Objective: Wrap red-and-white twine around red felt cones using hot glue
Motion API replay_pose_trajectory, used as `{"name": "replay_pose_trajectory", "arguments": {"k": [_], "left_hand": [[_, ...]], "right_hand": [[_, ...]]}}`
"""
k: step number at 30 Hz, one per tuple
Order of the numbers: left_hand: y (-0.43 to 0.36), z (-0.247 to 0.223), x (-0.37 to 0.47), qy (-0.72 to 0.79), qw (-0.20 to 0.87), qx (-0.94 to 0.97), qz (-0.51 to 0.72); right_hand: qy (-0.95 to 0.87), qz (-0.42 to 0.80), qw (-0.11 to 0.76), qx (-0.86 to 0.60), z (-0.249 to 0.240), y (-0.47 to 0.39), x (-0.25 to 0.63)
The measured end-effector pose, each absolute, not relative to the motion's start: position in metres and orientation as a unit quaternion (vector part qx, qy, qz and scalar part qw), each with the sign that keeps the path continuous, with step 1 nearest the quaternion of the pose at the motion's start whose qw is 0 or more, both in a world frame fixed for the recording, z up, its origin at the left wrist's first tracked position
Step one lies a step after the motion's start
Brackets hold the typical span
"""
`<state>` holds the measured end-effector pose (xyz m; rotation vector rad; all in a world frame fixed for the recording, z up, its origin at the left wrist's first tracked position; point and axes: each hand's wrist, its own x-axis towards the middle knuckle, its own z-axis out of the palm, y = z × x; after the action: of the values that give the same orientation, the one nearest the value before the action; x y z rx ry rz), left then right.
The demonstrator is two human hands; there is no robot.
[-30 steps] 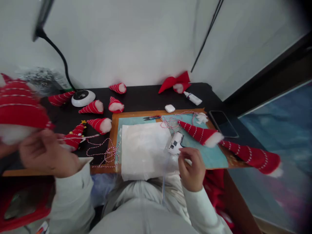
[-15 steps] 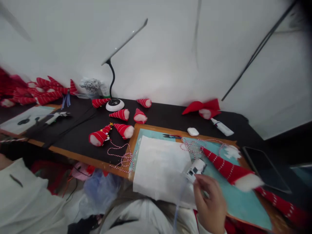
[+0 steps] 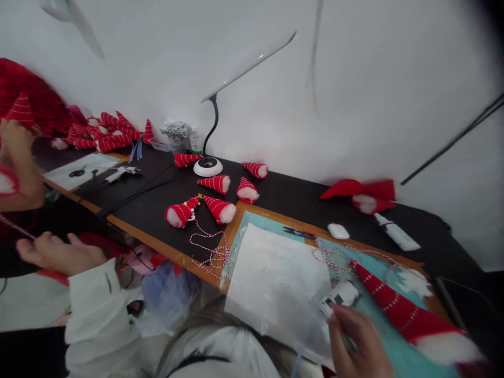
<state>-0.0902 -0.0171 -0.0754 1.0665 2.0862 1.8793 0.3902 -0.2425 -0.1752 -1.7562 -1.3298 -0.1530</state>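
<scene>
My left hand [image 3: 63, 253] is at the lower left beyond the table edge, palm up with its fingers apart, near a red-and-white cord that runs off to the left. At the lower right my right hand [image 3: 356, 341] has its fingers pinched on the end of a small white device [image 3: 342, 296] with dark patches. That device lies over the right edge of a white sheet [image 3: 275, 278]. To its right rests a long red hat [image 3: 401, 310] with white dashes and a fluffy white end. Red-and-white twine [image 3: 328, 254] lies just behind the device.
Small red stuffed cones [image 3: 220, 210] lie around a desk lamp [image 3: 208, 166]. Pliers [image 3: 299, 232], a white case [image 3: 338, 231] and a white bottle [image 3: 398, 233] are behind the sheet. Another person's arms [image 3: 23, 163] hold a red cone at the far left.
The view has swung left, so the table things appear farther right. My left hand and the other person's arms have come into view. My right hand still pinches the white device.
</scene>
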Motion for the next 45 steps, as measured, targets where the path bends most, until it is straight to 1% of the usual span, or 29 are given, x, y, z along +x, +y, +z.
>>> {"name": "replay_pose_trajectory", "arguments": {"k": [3,6,10,12,14,16,18,21,24,29,33,36,38,41,45], "left_hand": [[0.000,-0.108,-0.067,0.674,0.082,0.262,0.686],[0.003,-0.139,-0.013,0.654,0.136,0.317,0.673],[-0.019,-0.166,0.071,0.585,0.257,0.508,0.577],[-0.032,-0.169,0.103,0.537,0.306,0.591,0.519],[-0.040,-0.166,0.126,0.466,0.333,0.687,0.448],[-0.042,-0.163,0.141,0.381,0.321,0.793,0.350],[-0.041,-0.164,0.152,0.307,0.283,0.873,0.250],[-0.042,-0.170,0.161,0.271,0.236,0.922,0.144],[-0.043,-0.177,0.163,0.263,0.216,0.937,0.079],[-0.033,-0.176,0.162,0.252,0.241,0.935,0.060],[-0.024,-0.172,0.164,0.260,0.265,0.927,0.049],[-0.025,-0.168,0.167,0.260,0.268,0.925,0.065],[-0.028,-0.165,0.169,0.244,0.252,0.932,0.089],[-0.032,-0.160,0.167,0.241,0.200,0.939,0.139],[-0.032,-0.162,0.151,0.340,0.138,0.916,0.159]], "right_hand": [[-0.534,-0.054,0.454,-0.711,-0.176,-0.241,0.392],[-0.526,-0.046,0.456,-0.716,-0.178,-0.239,0.393],[-0.538,-0.055,0.454,-0.708,-0.179,-0.238,0.391],[-0.559,-0.063,0.446,-0.697,-0.179,-0.239,0.390],[-0.573,-0.079,0.434,-0.690,-0.180,-0.241,0.390],[-0.573,-0.097,0.423,-0.696,-0.182,-0.245,0.392],[-0.553,-0.115,0.415,-0.713,-0.185,-0.250,0.397],[-0.518,-0.136,0.413,-0.737,-0.191,-0.256,0.405],[-0.492,-0.141,0.410,-0.755,-0.196,-0.257,0.410],[-0.493,-0.142,0.397,-0.761,-0.200,-0.251,0.412],[-0.490,-0.183,0.382,-0.762,-0.203,-0.246,0.412],[-0.494,-0.218,0.369,-0.757,-0.207,-0.245,0.413],[-0.505,-0.234,0.349,-0.754,-0.208,-0.244,0.413],[-0.516,-0.261,0.324,-0.748,-0.210,-0.243,0.414],[-0.480,-0.289,0.338,-0.756,-0.216,-0.246,0.415]]}}
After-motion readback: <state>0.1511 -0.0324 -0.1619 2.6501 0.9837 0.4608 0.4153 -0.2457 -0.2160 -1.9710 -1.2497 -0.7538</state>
